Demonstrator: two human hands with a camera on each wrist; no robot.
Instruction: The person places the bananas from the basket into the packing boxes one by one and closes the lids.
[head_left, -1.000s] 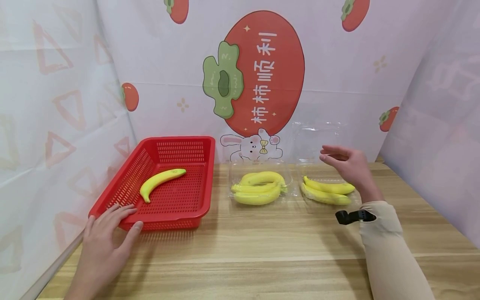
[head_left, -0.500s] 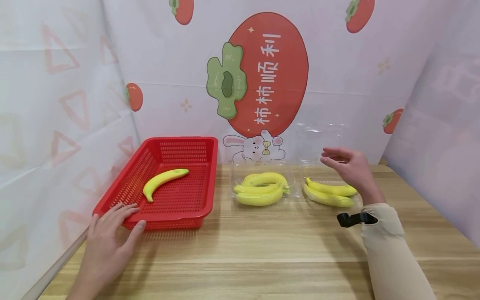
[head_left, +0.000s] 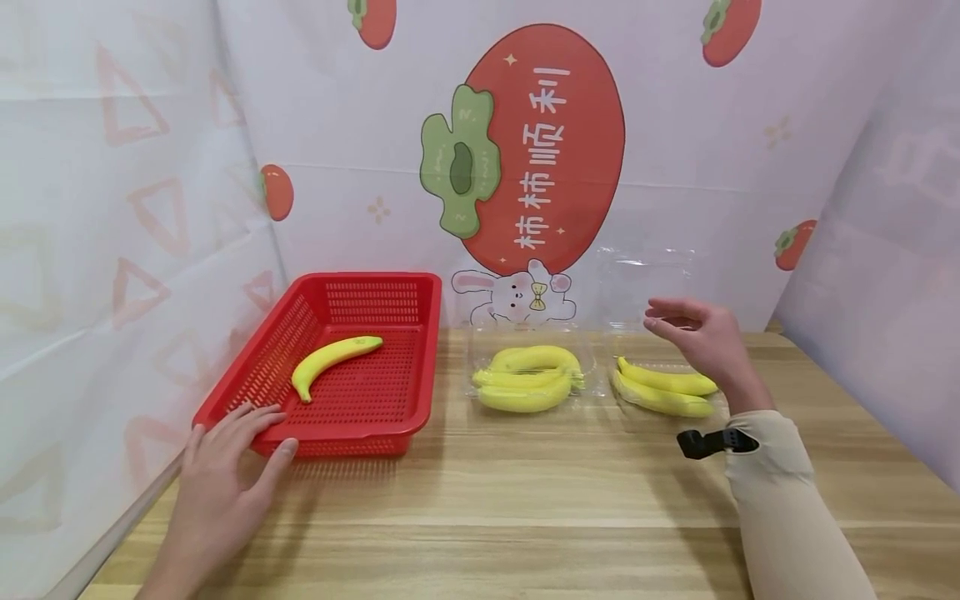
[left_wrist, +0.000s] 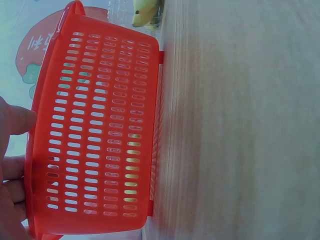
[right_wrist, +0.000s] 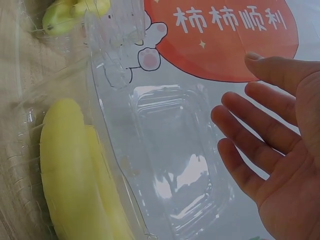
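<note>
On the left, a red plastic basket (head_left: 420,400) holds one banana (head_left: 330,360). My left hand (head_left: 225,479) rests on the basket's front left rim, its fingers over the edge and the thumb outside; in the left wrist view the fingertips touch that rim. Over at the right, my right hand (head_left: 705,337) hovers above a clear plastic box, holding nothing, fingers loosely bent. Two bananas (head_left: 663,393) lie in that box, and its clear lid (right_wrist: 172,155) stands raised behind them against the backdrop.
Between basket and open box sits another clear box with several bananas (head_left: 525,379), its lid apparently down. A printed cloth backdrop (head_left: 352,125) rises behind and at both sides. Everything stands on a wooden table (head_left: 480,517).
The whole scene has shifted slightly to the right as the head view turned. Both hands keep the same places by the basket and the open box.
</note>
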